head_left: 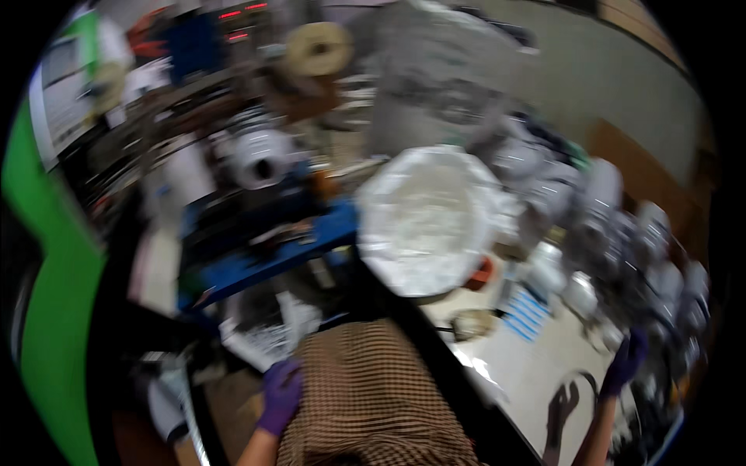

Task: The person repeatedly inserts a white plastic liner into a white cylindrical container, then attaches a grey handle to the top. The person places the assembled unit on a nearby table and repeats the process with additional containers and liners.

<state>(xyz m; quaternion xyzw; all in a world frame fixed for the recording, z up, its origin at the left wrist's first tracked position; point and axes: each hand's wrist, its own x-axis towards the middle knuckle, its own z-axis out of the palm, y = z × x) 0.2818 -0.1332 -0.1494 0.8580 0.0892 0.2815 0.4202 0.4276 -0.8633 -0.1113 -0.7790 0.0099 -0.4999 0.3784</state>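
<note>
Purple-gloved left hand (280, 396) resting half-open against checked cloth (369, 396), right hand (625, 361) raised, open, holding nothing

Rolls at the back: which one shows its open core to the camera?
The white roll left of the big bag-lined tub; its dark core faces us, unlike the tan roll behind.

A large white plastic-lined bin (426, 221) stands in the middle. Left of it a blue machine frame (268, 260) carries a white roll (260, 159); above hangs a tan roll (317, 48). A green upright (48, 311) runs along the left edge
</note>
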